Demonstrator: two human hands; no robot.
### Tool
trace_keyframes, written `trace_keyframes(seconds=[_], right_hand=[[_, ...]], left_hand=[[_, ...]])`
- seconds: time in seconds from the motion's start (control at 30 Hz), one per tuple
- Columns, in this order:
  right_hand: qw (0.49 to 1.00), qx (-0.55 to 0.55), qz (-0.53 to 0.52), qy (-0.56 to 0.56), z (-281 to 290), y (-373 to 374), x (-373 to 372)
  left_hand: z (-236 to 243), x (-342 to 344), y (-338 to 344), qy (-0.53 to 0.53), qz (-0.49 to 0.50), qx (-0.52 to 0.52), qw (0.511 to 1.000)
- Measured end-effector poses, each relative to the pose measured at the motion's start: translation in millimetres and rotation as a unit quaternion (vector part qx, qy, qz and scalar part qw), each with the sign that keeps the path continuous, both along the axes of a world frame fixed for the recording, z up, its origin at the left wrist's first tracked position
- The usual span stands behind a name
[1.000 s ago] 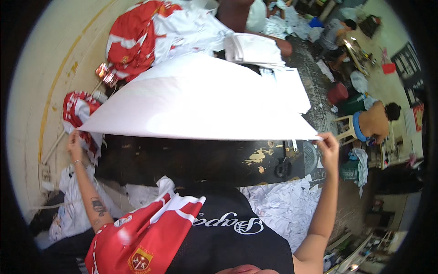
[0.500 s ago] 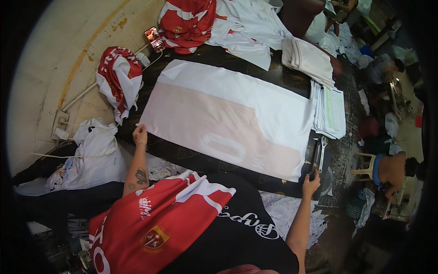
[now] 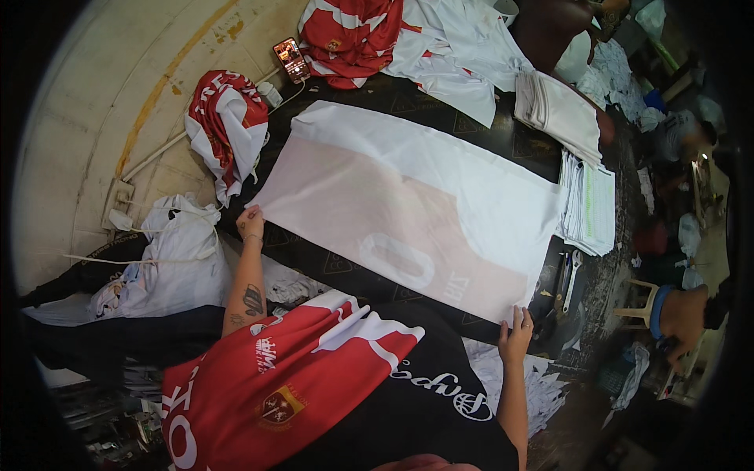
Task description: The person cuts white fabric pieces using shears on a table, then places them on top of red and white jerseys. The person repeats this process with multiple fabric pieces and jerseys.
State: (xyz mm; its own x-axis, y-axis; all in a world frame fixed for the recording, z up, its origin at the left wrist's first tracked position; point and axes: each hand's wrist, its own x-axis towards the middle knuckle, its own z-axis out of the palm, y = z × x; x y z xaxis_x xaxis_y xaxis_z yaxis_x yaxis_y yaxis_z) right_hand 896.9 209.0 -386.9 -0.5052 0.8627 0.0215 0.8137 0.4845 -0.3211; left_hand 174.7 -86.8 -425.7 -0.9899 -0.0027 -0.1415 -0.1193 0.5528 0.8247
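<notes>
While the white sheet lies flat across the dark table, both hands are well apart, one at each near corner. Far left: white bag by the wall, w/ a red & white jersey bunched above it. Left hand pinches the sheet's near-left corner, fingers closed on the edge. Phone sits at the table's far-left end, beside a pile of red/white jerseys. Sheet shows a pinkish panel w/ faint mirrored print through it. Red jersey hangs over the person's left shoulder, on a black shirt. Right hand holds the near-right corner, thumb on top; grip underneath can't be seen clearly. Further right: paper stack, folded white cloth beyond it, scissors near the table edge
</notes>
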Motion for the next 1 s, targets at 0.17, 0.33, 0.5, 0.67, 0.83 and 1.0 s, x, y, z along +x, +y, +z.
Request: trace_keyframes(seconds=[0.17, 0.33, 0.5, 0.67, 0.83, 1.0], right_hand=[[0.998, 0.0, 0.009, -0.058, 5.1, -6.2, 15.6], [0.994, 0.015, 0.032, -0.104, 8.4, -14.6, 31.1], [0.995, 0.005, 0.005, -0.095, 12.1, -23.7, 41.1], [0.967, -0.036, -0.062, -0.246, 48.0, -5.2, 3.7], [0.967, -0.225, 0.121, 0.015, 139.8, 38.9, -117.7], [0.784, -0.338, 0.401, 0.332, 267.5, 27.6, -246.5]], left_hand=[[-20.9, 48.4, -6.4, 0.133, -0.051, -0.425, 0.894], [-18.9, 75.9, -0.4, 0.151, -0.103, -0.494, 0.85], [106.7, 59.2, 70.9, -0.032, -0.173, -0.519, 0.836], [329.7, 132.7, 114.7, -0.197, -0.858, 0.14, 0.454], [422.9, 191.4, 168.6, -0.014, -0.941, 0.331, 0.07], [443.4, 186.9, 248.2, 0.209, -0.785, 0.277, 0.513]])
